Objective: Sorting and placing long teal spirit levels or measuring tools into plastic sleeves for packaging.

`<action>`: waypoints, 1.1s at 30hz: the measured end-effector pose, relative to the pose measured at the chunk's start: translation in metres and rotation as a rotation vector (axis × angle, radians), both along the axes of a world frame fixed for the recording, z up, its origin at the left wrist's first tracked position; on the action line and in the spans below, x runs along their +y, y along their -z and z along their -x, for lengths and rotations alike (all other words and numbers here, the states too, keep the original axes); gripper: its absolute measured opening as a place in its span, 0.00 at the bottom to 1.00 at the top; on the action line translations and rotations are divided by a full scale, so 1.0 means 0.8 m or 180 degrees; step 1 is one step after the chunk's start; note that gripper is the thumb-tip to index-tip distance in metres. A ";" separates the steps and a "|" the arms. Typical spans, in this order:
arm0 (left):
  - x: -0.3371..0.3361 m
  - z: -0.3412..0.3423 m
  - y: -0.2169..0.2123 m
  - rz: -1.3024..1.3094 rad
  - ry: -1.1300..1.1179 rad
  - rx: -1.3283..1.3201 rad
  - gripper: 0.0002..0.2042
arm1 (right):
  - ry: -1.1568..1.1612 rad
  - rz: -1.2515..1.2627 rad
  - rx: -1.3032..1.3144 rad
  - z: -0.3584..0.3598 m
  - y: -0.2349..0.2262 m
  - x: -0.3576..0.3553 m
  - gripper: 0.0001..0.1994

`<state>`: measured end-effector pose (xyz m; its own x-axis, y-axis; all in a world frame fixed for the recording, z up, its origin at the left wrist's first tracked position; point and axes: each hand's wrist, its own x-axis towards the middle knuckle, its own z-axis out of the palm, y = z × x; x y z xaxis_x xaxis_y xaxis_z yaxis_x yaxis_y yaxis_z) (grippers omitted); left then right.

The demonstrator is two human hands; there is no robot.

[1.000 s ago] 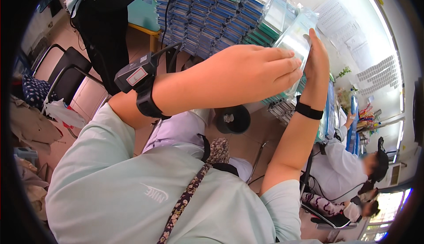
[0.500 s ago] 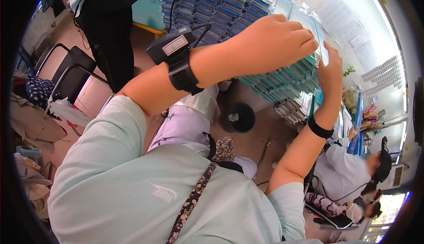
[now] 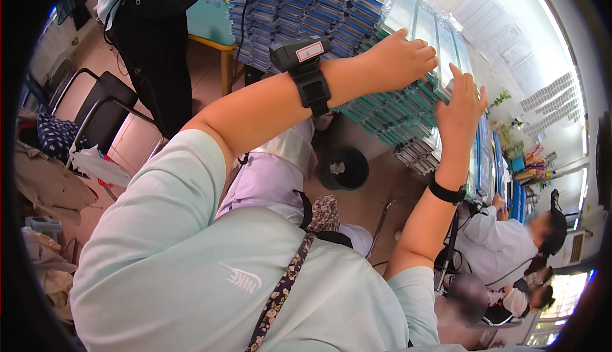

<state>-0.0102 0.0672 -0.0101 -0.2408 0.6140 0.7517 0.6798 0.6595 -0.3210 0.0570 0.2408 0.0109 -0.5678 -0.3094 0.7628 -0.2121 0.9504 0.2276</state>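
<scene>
The left hand [image 3: 398,62] covers part of the clear cases [image 3: 440,46], so its grip on them cannot be made out. The stack [image 3: 306,1] runs past the top edge. The standing person [image 3: 153,7] is cut off above the waist. The seated person [image 3: 503,250] is partly hidden by the right forearm.

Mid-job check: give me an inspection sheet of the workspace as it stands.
Surface: table, teal top, stacked high.
Job's things: clear flat case on the stacks of cases.
Clutter: black bin; clothes on chairs.
Hands: left hand rests on the top cases; right hand against the clear case, grip unclear.
Cables: black cable down the stacks.
Surroundings: standing person; seated person.
</scene>
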 end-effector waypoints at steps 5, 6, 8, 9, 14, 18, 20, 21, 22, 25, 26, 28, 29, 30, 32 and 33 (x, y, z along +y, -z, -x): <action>0.008 0.009 0.007 -0.0245 -0.0052 0.0163 0.23 | -0.0416 0.0328 0.0350 -0.006 -0.003 0.006 0.21; 0.009 0.010 0.008 -0.0459 0.0047 0.0441 0.25 | -0.0627 0.0697 0.0588 -0.009 -0.003 0.008 0.20; 0.007 -0.003 0.002 -0.0652 0.0151 0.0242 0.25 | -0.0734 0.0726 0.0904 -0.017 0.000 0.014 0.21; 0.003 -0.013 -0.003 -0.0828 0.0247 0.0029 0.26 | -0.0855 0.0769 0.1203 -0.021 0.001 0.015 0.21; -0.032 -0.070 -0.036 -0.1657 0.1602 -0.1798 0.24 | -0.1135 0.0144 0.2407 -0.076 0.009 -0.009 0.18; -0.035 -0.112 -0.058 -0.2494 0.4273 -0.3743 0.34 | -0.1635 0.0149 0.2687 -0.115 0.057 -0.041 0.22; -0.042 -0.124 -0.072 -0.2816 0.4975 -0.3959 0.36 | -0.2530 0.0452 0.1854 -0.136 0.099 -0.050 0.16; -0.053 -0.134 -0.080 -0.3133 0.5346 -0.4087 0.37 | -0.2710 0.0336 0.1853 -0.136 0.111 -0.056 0.15; -0.062 -0.134 -0.079 -0.3158 0.5321 -0.4051 0.37 | -0.2474 0.0732 0.1297 -0.147 0.129 -0.060 0.16; -0.073 -0.154 -0.067 -0.3223 0.3649 -0.4036 0.39 | -0.1587 0.0286 0.0383 -0.161 0.141 -0.061 0.25; -0.076 -0.162 -0.063 -0.3217 0.3643 -0.4051 0.39 | -0.1845 0.0550 0.0067 -0.160 0.145 -0.062 0.28; -0.084 -0.180 -0.052 -0.2568 0.2693 -0.3474 0.43 | -0.2133 0.0983 -0.0352 -0.162 0.156 -0.049 0.39; -0.088 -0.180 -0.041 -0.2103 0.2480 -0.3489 0.39 | -0.2151 0.1275 -0.0374 -0.163 0.149 -0.043 0.41; -0.091 -0.179 -0.028 -0.2055 0.2522 -0.3589 0.39 | -0.2155 0.1585 -0.0405 -0.163 0.142 -0.037 0.44; -0.094 -0.183 -0.006 -0.1137 0.2715 -0.4456 0.33 | -0.2560 0.2498 -0.0098 -0.148 0.122 -0.030 0.51; -0.095 -0.181 0.003 -0.1034 0.2792 -0.4606 0.33 | -0.2763 0.3021 -0.0369 -0.151 0.107 -0.033 0.53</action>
<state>0.1350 -0.0092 -0.0121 -0.4834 0.8008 0.3537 0.4382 -0.1284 0.8897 0.1774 0.2148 -0.0749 -0.5321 0.0244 0.8463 -0.8113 0.2713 -0.5179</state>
